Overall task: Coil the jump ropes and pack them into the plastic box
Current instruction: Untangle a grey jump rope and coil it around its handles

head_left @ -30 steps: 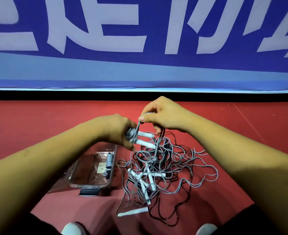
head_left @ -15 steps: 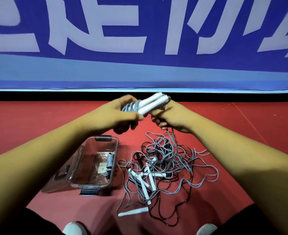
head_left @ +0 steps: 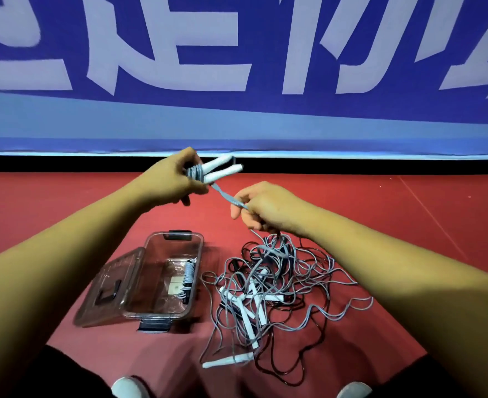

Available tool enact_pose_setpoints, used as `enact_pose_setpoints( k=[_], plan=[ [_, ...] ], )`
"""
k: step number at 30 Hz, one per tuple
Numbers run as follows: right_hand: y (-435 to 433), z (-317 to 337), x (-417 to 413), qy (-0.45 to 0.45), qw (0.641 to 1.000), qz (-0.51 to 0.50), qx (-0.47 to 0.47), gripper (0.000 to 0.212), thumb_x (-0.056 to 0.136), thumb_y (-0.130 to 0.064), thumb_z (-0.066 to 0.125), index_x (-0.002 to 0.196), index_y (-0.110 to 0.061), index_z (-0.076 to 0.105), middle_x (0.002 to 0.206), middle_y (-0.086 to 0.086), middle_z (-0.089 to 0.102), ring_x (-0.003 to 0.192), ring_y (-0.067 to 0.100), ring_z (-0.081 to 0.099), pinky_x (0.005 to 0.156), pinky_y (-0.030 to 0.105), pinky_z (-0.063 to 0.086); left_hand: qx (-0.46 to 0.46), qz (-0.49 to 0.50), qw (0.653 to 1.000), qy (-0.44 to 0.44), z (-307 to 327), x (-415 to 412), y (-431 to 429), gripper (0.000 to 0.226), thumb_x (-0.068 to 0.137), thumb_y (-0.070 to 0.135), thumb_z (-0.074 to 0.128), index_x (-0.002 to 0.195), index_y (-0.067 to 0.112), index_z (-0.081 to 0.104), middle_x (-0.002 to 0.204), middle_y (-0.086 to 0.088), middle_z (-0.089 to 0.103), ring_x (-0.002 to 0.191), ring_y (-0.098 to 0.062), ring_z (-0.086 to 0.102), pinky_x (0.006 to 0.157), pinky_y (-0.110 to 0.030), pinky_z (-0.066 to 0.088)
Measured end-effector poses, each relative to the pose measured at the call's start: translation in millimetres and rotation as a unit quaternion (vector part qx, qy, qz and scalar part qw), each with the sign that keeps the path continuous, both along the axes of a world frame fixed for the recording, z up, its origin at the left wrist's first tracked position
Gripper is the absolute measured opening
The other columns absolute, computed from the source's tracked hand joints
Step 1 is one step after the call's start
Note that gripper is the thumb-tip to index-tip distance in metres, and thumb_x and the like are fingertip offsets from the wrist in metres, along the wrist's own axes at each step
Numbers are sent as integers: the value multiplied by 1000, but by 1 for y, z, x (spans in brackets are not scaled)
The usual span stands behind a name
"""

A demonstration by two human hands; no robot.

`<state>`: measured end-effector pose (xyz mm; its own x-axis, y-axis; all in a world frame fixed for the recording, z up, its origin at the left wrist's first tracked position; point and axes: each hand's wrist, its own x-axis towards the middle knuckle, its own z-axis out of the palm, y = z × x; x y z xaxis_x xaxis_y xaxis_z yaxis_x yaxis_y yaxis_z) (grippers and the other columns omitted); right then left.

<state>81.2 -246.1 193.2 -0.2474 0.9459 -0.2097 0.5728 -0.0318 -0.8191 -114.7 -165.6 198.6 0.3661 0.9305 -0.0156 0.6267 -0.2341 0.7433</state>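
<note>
Head view, left hand point(head_left: 173, 179): closed round a half-wound bundle, two white handles point(head_left: 222, 169) with grey cord wrapped at their base, held up at centre frame, above and beyond the box.
Head view, right hand point(head_left: 265, 208): right of centre, fingers curled and pinching the taut cord point(head_left: 227, 198) that runs up to the bundle.
Plastic box point(head_left: 150, 311): open on the red floor point(head_left: 409, 225), lower centre-left, lid point(head_left: 107, 288) lying open to its left; one coiled rope point(head_left: 189, 275) lies along its right wall.
Tangled pile point(head_left: 277, 288): just right of the box, grey and dark cords crossed over several white handles.
Risk, snag: the free cord drops from the right hand into the pile, so pulling could likely drag other ropes along or tighten a knot.
Risk, unwinding: if the left thumb eases, the few wraps may spring loose.
Risk, box: a dragged loop could catch the box edge and shift it.
Hidden: how many ropes the pile holds cannot be counted, and which cord belongs to which handle is unclear.
Blurred: the wraps under the left fingers.
Cut off: the shoes point(head_left: 129, 387), bottom edge.
</note>
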Motion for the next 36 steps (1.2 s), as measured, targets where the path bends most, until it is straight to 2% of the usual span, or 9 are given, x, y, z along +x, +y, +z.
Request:
enact_pose_setpoints(
  k=[4,9,12,14,17,21,24,28,36],
  plan=[
    [-6,4,-4,-94,991,67,63,17,87,-8,52,85,2,66,63,7,59,48,14,45,48,24,35,96,-97,963,233,-10,4,-10,36,78,16,71,98,29,45,80,2,69,60,-16,70,67,-37,56],
    [2,6,10,-112,977,75,164,14,92,-17,62,87,-9,72,71,5,69,58,16,57,57,31,44,142,-188,895,379,-7,24,-32,24,79,24,66,98,30,52,73,9,53,73,-24,50,59,-30,34],
    [10,9,20,-65,978,43,192,8,87,-14,68,87,-11,75,74,7,71,65,14,60,65,31,48,109,-229,898,360,-6,32,-38,31,79,36,74,70,27,46,60,12,48,66,-20,50,56,-29,32],
    [13,10,27,-40,980,23,195,5,83,-14,73,84,-10,75,69,6,70,61,10,59,64,29,48,70,-242,913,320,-6,34,-41,37,77,53,76,67,27,51,55,8,54,56,-11,52,53,-25,34],
    [16,7,38,-15,982,9,190,4,81,-11,75,84,-8,74,66,2,68,59,5,59,65,22,48,1,-264,943,201,-4,33,-45,29,81,43,77,67,26,57,55,7,62,48,-2,51,51,-17,36],
    [18,-2,49,1,986,-16,163,8,86,-7,69,87,-12,75,64,-4,68,58,1,54,59,17,42,-43,-262,961,79,4,25,-47,19,86,15,74,79,20,57,52,11,57,45,-6,45,45,-19,37],
    [15,-11,48,50,993,-24,102,40,90,7,55,73,-26,72,60,7,61,53,18,44,53,27,34,-66,-231,970,-32,10,21,-48,19,88,9,72,97,18,59,61,0,63,49,-16,46,45,-26,36],
    [13,-17,42,112,994,-17,3,23,98,-18,56,83,-23,73,66,8,54,46,15,40,47,24,35,-87,-177,966,-168,15,26,-51,43,89,-2,65,124,16,49,66,-2,63,43,-11,45,41,-22,32],
    [8,-22,29,153,981,-22,-121,17,102,-19,48,103,-5,58,61,1,36,43,7,29,40,19,26,-38,48,987,-146,8,-3,-2,34,83,9,76,96,17,45,66,-13,63,46,-19,41,40,-22,29]
  ],
)
